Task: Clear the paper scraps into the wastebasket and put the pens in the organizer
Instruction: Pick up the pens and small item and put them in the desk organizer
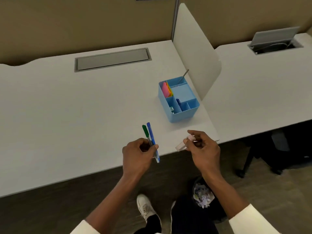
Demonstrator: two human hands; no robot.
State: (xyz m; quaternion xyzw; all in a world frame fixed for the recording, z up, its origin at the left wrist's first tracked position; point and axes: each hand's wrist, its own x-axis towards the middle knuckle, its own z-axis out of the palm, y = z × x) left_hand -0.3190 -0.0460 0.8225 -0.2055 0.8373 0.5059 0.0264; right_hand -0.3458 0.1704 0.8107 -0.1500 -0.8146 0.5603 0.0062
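Note:
My left hand [138,153] grips two pens, a green-capped pen [145,130] and a blue pen [151,134], both pointing away from me over the white desk [67,107]. Near the desk's front right corner, my right hand [201,145] holds a pale pink, clear-bodied pen [183,144]. The light blue organizer [181,116] stands on the desk beyond both hands, with coloured sticky notes, a blue pen [178,103] and a thin grey pen [184,76] in its compartments. The black wastebasket [203,196] on the floor under my right forearm holds crumpled paper scraps.
A white divider panel [194,48] rises just right of the organizer. A closed grey cable hatch [112,59] sits at the back of the desk. The neighbouring desk has an open cable hatch [275,41]. A dark office chair base [263,157] stands under it.

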